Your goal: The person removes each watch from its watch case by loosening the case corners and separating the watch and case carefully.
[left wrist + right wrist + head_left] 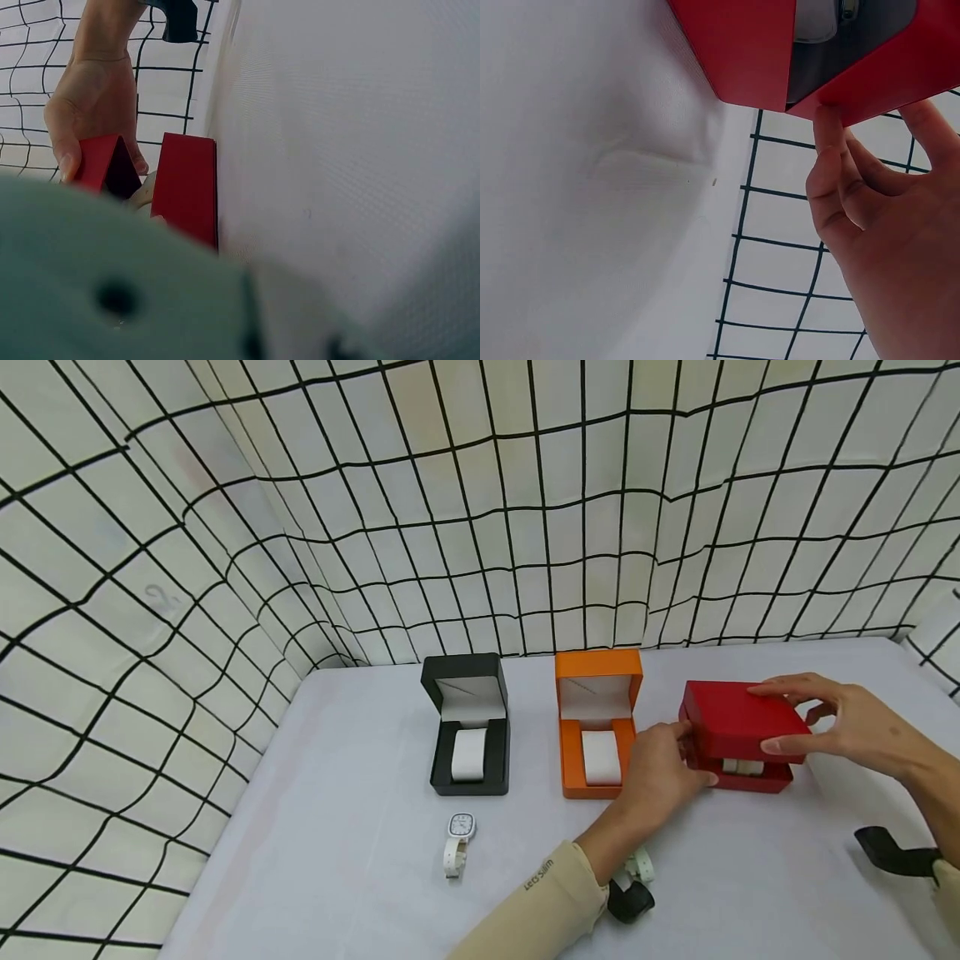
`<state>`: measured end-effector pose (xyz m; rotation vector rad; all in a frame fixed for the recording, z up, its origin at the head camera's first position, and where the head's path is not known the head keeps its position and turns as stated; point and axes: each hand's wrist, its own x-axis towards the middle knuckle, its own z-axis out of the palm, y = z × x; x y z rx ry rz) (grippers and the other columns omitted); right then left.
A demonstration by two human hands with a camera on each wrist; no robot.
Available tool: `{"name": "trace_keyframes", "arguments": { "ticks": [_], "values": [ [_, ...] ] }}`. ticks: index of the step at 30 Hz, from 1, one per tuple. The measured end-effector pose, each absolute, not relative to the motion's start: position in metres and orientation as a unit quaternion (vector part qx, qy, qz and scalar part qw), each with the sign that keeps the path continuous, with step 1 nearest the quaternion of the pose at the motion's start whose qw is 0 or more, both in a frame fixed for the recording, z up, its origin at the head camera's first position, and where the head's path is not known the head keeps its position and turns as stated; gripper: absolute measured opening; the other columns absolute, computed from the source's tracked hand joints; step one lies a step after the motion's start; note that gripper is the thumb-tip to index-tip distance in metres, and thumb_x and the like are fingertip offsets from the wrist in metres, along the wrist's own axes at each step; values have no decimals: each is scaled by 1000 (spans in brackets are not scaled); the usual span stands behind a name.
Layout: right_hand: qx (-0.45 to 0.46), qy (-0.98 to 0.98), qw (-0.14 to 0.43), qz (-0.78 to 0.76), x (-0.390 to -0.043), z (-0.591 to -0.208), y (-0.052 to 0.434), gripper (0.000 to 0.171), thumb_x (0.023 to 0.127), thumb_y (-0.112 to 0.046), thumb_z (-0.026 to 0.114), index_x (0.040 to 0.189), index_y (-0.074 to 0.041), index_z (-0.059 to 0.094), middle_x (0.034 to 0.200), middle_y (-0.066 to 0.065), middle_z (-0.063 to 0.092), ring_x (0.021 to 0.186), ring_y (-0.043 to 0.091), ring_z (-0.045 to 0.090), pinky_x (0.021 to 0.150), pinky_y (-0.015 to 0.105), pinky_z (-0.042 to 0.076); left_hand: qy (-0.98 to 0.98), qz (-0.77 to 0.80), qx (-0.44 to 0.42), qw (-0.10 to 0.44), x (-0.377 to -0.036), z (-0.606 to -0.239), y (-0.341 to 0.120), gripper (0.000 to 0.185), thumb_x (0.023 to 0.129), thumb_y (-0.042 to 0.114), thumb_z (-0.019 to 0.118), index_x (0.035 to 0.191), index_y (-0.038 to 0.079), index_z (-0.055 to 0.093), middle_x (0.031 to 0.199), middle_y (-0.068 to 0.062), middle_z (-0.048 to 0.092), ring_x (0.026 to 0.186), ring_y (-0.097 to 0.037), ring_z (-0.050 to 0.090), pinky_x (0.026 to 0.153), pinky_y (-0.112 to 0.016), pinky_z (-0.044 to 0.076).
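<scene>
A red box point(738, 735) stands at the right of the white table point(360, 860), its lid tipped down almost onto the base. My right hand point(832, 722) pinches the lid, thumb on its front edge and fingers over the back. My left hand point(663, 768) grips the base at its left corner. A pale cushion with a watch point(742, 767) shows in the narrow gap. The right wrist view shows the red box point(742, 45) from below with my fingers point(840, 172) under the lid's edge. In the left wrist view, lid point(97, 161) and base point(187, 191) stand slightly apart.
An open black box point(468, 727) and an open orange box point(596, 722), each with a white cushion, stand left of the red one. A white watch point(457, 839) lies in front of the black box. Another white watch point(641, 864) lies partly hidden by my left wrist.
</scene>
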<state>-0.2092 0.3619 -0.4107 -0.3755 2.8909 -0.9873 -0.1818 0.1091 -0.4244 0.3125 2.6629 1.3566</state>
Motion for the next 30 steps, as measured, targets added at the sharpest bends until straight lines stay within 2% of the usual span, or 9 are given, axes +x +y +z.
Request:
{"name": "trace_keyframes", "arguments": {
  "ticks": [4,9,23,26,30],
  "values": [
    [-115,939,56,-319,-214,-406,362,84,77,-34,89,149,-12,52,141,27,50,116,44,50,66,25,51,883,455,95,71,-182,-423,109,63,79,12,91,137,9,68,113,3,76,89,0,60,71,-10,52],
    [-101,939,85,-318,-219,-402,363,83,80,-37,86,150,-11,50,138,28,52,113,44,54,69,34,54,879,463,80,82,-181,-423,111,65,80,12,91,140,10,66,113,2,75,85,0,55,68,-11,51],
    [-100,936,102,-322,-233,-394,366,66,92,-41,72,149,-11,54,139,26,59,109,28,60,78,35,51,883,452,99,75,-182,-421,107,67,79,10,91,141,6,65,114,-1,76,85,-3,57,69,-9,51],
    [-100,933,100,-330,-234,-396,366,64,94,-41,68,148,-9,55,139,27,59,111,30,59,79,35,50,885,449,94,78,-182,-421,108,67,79,11,91,141,7,65,111,-1,76,82,-1,53,67,-9,50],
    [-100,931,97,-338,-233,-398,367,64,96,-40,64,149,-5,53,142,30,57,117,40,57,80,38,52,887,444,98,75,-182,-422,109,67,79,10,91,140,7,65,108,-1,76,81,0,51,67,-9,49]
  ]
}}
